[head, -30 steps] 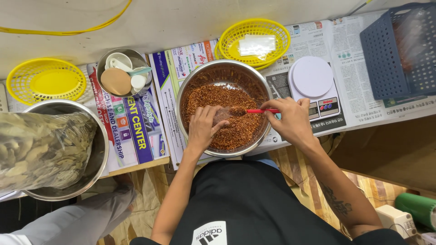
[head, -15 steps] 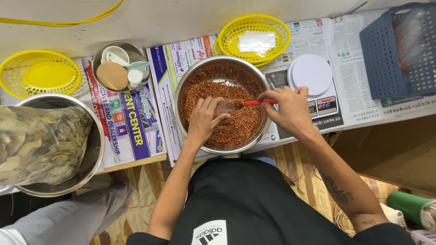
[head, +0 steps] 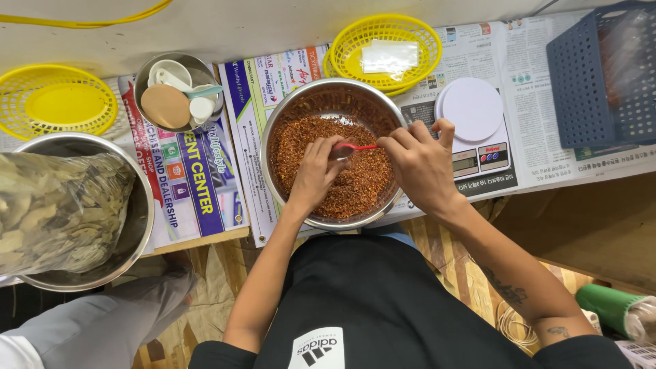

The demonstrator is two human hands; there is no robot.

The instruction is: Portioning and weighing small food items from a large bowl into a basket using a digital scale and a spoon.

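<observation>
Red-handled and small, one spoon (head: 350, 148) sat pinched in the fingers of the right hand (head: 418, 167), its bowl pointing left toward the left hand (head: 316, 171). The left hand's fingers curled loosely around the spoon's bowl, touching it; whether they held anything else could not be told. Both hands hung over one large steel mixing bowl (head: 333, 153) filled with reddish-brown chilli flakes (head: 359, 188), directly beneath the grip.

Just right of the right hand stood one white digital kitchen scale (head: 474, 130), close to its knuckles. Beyond the grip, past the far rim of the bowl, lay one yellow plastic basket (head: 383, 51) holding a clear plastic bag (head: 388, 56). Far to the right of the grip sat one dark blue perforated crate (head: 601, 78).

Left of the grip, well apart, a small steel bowl (head: 178, 92) held several white scoops and a tan lid. Farther left lay a second yellow basket (head: 56, 101), making two in all. Nearest on that side, a third steel bowl (head: 75, 212) carried one clear bag of dried leaves (head: 58, 212). Newspaper sheets (head: 205, 178) covered the table beneath everything.
</observation>
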